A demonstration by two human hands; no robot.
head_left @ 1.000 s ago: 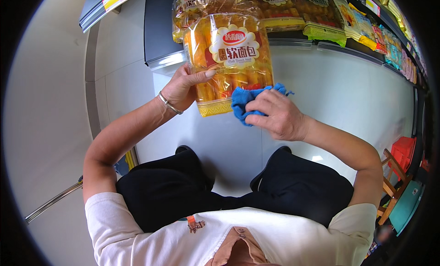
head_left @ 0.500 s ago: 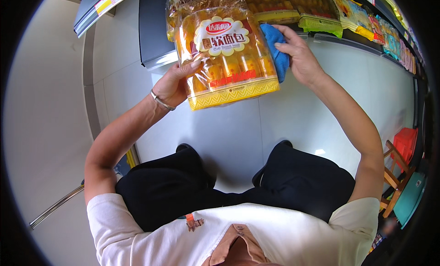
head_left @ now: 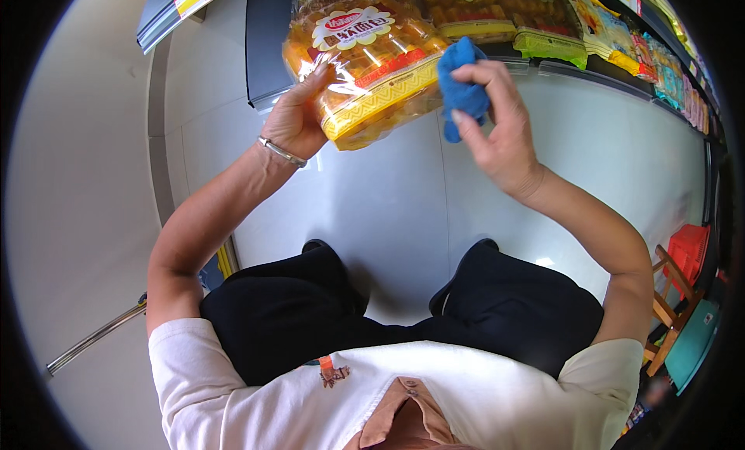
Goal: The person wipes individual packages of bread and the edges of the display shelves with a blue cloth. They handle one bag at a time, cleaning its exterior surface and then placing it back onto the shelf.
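Observation:
My left hand (head_left: 299, 112) grips the left side of a clear plastic bag of bread rolls (head_left: 388, 58) with a yellow patterned lower band. The bag is tilted, its bottom edge toward me, above the floor at the shelf's front. My fingers behind it are hidden. In my right hand (head_left: 500, 124) is a bunched blue cloth (head_left: 463, 89), pinched between thumb and fingers, close beside the bag's right end.
Behind the bag, a dark shelf (head_left: 268, 43) carries more bread packs (head_left: 473, 15) and, to the right, smaller colourful packets (head_left: 671, 81). A price-tagged shelf edge (head_left: 174, 15) juts in at upper left. On the right stand a wooden stool (head_left: 663, 310) and a red basket (head_left: 687, 252).
The bag has tipped, its top going back and its bottom edge rising toward me. My right hand with the cloth has come off the bag's right side and turned.

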